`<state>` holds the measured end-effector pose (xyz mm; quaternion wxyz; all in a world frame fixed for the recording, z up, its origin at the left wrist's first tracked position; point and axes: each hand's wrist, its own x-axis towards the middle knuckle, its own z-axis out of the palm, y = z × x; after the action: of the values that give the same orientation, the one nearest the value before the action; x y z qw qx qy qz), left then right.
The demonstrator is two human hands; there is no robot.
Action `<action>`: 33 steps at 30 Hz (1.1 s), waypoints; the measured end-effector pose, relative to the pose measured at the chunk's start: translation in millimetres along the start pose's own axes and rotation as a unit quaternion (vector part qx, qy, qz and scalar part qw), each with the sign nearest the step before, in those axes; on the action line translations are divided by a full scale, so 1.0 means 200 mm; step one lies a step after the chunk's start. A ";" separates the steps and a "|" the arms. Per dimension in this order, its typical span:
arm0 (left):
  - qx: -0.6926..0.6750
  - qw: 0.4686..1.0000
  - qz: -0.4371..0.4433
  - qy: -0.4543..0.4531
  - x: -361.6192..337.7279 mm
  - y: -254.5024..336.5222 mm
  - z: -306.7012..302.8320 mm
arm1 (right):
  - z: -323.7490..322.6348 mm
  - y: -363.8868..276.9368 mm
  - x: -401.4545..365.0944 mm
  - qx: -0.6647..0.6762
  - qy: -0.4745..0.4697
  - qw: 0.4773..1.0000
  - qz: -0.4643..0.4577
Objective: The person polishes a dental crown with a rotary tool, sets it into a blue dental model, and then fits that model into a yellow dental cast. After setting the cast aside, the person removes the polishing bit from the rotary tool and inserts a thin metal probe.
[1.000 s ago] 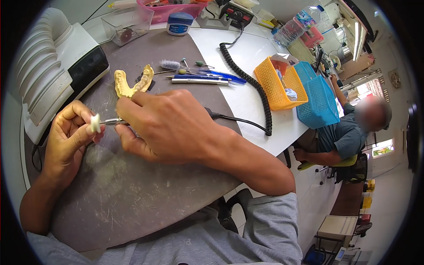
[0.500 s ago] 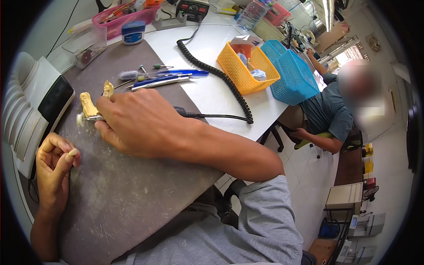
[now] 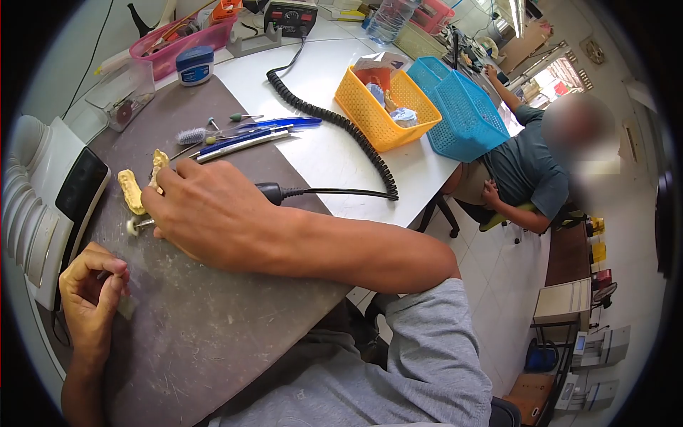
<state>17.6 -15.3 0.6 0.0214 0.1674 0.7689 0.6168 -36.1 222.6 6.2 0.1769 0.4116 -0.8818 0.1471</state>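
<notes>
My right hand (image 3: 213, 217) is wrapped round a rotary handpiece, its metal front end pointing left and its cord leaving behind the wrist. On its tip sits a small pale polishing wheel (image 3: 133, 226). Just beyond the fingers, two yellowish plaster dental casts (image 3: 130, 191) lie on the grey-brown work mat (image 3: 213, 334). My left hand (image 3: 91, 293) is at the left, thumb and forefinger pinched together. The cream dental crown seen there a moment ago is now mostly hidden by the fingertips. A gap separates it from the wheel.
Several pens and tools (image 3: 242, 139) lie behind my right hand. A coiled black cord (image 3: 341, 121) runs to the control box (image 3: 290, 16). Yellow basket (image 3: 388, 135) and blue basket (image 3: 466, 135) stand right; a white ribbed-hose unit (image 3: 71, 192) stands left. Another person (image 3: 516, 171) sits beyond.
My right hand and the handpiece have come slightly nearer and turned. My left hand has lowered a little and turned, so the crown no longer shows clearly. The view has shifted slightly.
</notes>
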 end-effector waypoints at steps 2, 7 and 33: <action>0.029 1.000 0.003 0.012 0.00 0.01 0.01 | 0.00 0.00 0.00 0.005 -0.007 1.000 0.000; 0.200 0.977 0.065 0.036 0.01 0.04 0.03 | -0.01 0.01 0.00 0.009 -0.023 1.000 0.004; 0.341 0.930 0.137 0.024 0.00 0.06 0.07 | -0.54 0.31 -0.79 -0.056 0.254 0.910 0.322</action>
<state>23.4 0.8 9.1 -0.1403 0.2535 0.9027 0.3180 31.7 410.7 28.0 0.3606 0.0438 -0.8986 0.2460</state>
